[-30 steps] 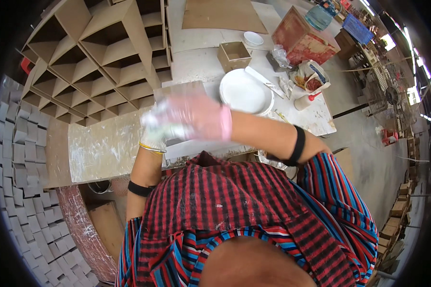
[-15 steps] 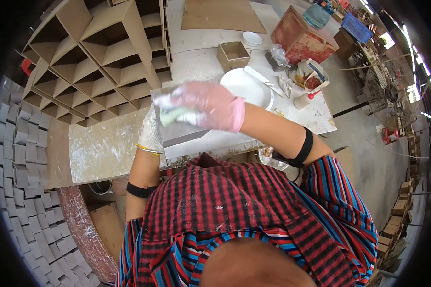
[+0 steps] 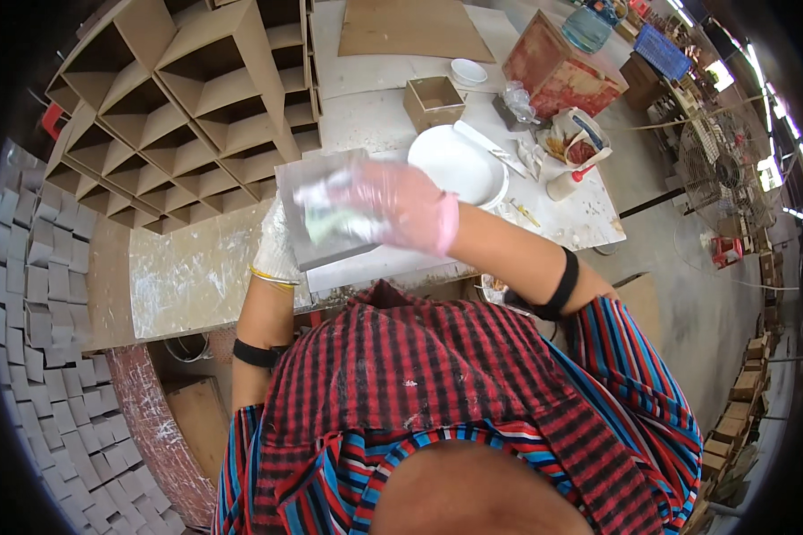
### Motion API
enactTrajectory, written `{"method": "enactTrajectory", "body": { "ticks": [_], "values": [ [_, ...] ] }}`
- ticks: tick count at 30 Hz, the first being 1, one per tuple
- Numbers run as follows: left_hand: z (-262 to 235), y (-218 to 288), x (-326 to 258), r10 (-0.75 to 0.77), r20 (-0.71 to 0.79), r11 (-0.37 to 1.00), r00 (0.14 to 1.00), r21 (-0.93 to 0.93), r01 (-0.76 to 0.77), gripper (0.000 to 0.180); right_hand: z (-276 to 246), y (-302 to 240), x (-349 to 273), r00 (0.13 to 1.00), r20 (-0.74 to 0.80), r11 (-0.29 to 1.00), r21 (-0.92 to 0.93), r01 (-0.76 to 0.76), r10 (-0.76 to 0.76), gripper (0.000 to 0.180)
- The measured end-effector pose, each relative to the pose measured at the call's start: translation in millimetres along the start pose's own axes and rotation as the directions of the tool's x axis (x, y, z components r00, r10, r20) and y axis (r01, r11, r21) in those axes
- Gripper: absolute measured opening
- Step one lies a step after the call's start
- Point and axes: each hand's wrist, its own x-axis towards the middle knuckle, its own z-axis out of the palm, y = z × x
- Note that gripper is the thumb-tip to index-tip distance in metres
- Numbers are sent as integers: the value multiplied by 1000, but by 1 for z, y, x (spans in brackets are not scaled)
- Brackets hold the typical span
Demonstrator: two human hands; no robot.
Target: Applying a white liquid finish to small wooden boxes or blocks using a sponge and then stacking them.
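Note:
A grey, square-faced box is held up in front of me, over the table's near edge. My left hand, in a white glove, grips its left side; the fingers are mostly behind the box. Across the face of the box lies my right hand, in a thin see-through glove with a pink cuff. It is closed on a pale green and white cloth, pressed to the box and blurred by motion. Just beyond my right wrist sits a round white basin, with a white flat-bladed tool across its rim.
Open brown cardboard boxes are stacked at the left. On the white table stand a small brown box, a white bowl, a red-capped bottle and a red-stained crate. Many grey boxes are piled far left.
My right hand and the cloth have slid a little right and down over the box. The box has tilted, so more of its grey face shows.

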Motion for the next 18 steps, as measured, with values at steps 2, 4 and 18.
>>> {"method": "enactTrajectory", "body": {
  "ticks": [2, 4, 18],
  "values": [
    [14, 31, -4, -304, -60, 640, 951, -752, 157, 34, -4, 12, 13, 991, -105, 992, -87, -94, 85, 49],
    [17, 37, -4, -509, -5, 319, 861, -930, 183, 31, -12, 22, 25, 980, -130, 985, -65, -157, 148, 49],
    [16, -4, -7, -388, -97, 547, 916, -825, 144, 35, -26, 36, 6, 960, -196, 979, 72, -192, 202, 40]
  ]
}}
